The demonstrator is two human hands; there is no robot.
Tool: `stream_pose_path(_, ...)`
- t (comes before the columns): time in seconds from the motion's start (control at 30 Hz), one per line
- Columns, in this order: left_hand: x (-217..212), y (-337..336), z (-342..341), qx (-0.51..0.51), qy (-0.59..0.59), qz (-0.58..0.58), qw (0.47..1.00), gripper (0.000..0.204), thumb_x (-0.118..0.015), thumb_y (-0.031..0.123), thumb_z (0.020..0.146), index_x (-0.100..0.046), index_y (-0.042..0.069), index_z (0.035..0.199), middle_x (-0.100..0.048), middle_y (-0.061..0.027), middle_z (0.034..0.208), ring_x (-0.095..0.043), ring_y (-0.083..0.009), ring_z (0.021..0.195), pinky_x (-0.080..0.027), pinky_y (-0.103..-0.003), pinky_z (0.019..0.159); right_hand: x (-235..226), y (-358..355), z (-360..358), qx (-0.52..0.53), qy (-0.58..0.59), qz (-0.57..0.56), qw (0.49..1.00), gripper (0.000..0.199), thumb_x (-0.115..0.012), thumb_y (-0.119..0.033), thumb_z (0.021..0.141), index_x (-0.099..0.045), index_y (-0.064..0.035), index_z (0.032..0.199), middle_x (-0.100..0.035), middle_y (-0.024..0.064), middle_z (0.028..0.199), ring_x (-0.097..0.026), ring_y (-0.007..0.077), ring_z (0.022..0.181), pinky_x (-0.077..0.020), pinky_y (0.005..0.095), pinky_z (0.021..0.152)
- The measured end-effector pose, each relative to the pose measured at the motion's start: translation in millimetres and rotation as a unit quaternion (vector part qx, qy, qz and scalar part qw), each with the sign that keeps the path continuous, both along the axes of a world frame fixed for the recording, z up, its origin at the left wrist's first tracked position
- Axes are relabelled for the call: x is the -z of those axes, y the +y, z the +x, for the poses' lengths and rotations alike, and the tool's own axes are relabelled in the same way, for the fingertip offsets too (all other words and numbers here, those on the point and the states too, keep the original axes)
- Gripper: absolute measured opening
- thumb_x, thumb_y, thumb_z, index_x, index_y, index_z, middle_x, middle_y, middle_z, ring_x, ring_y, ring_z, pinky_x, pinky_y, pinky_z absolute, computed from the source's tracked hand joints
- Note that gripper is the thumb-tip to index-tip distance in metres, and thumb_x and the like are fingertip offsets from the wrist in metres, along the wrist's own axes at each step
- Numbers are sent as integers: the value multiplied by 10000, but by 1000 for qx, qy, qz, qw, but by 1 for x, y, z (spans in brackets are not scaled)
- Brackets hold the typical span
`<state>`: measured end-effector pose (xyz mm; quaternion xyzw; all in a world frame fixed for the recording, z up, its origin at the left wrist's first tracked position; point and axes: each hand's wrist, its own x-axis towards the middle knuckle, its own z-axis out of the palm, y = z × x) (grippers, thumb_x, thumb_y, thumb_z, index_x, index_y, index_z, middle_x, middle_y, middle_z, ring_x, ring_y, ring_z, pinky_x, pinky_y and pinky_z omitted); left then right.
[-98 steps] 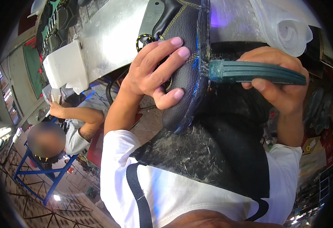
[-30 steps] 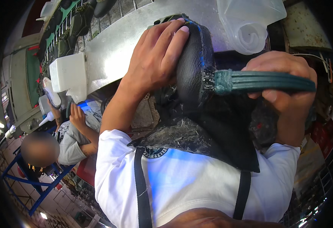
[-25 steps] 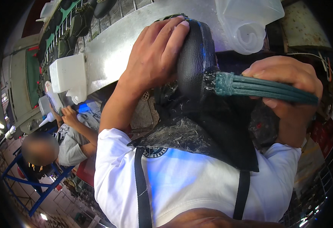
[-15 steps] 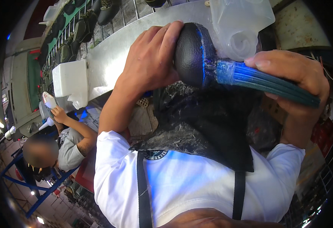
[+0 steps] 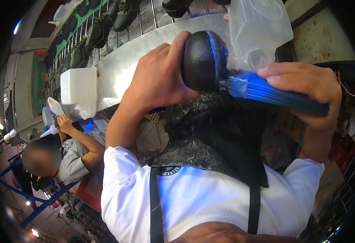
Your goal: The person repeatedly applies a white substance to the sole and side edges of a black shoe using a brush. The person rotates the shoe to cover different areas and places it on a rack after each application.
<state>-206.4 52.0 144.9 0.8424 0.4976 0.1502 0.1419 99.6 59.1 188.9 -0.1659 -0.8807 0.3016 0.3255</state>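
Note:
My left hand (image 5: 158, 77) is closed round a black leather shoe (image 5: 199, 60), with its rounded toe toward me. A bluish line runs along the shoe's edge, lit by blue light. My right hand (image 5: 307, 83) grips a brush (image 5: 258, 87) by its wide, ribbed blue-green handle. The brush's bristly tip touches or nearly touches the lower right edge of the shoe; which one I cannot tell. My palms hide the rest of the shoe and the far end of the handle in part.
A translucent plastic container (image 5: 260, 30) stands on the metal bench (image 5: 128, 60), close to the brush. On the left is a cut white container (image 5: 79, 87). Black shoes (image 5: 125, 18) sit on a rack beyond. At left, a co-worker in a grey shirt (image 5: 77, 160) handles a pale shoe piece.
The shoe and brush have shifted slightly down and left in view. My right hand has moved left, and the brush tip sits lower along the shoe's edge. Both grips hold.

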Motion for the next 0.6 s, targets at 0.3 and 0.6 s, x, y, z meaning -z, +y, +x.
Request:
stream_pose_path(0.3,3,-2,-2,14,-16,3,1000,1070,-920,238,450,-435,37,1382,-676,-193,1104,-665,-387,1020,-536,-426,880,0,27,-3,125,90,-350,924,394,-604,-104,894,-557,113,1220,-700,215,906,-727,228,767,-626,306,654)
stream_pose_path(0.6,4,0,-3,35,-17,23,999,1001,-890,234,480,-444,45,1355,-666,-194,1019,-661,-390,946,-533,-439,825,-13,32,11,43,-47,-241,968,409,-645,-116,870,-578,55,1236,-702,202,977,-727,221,816,-620,311,714)
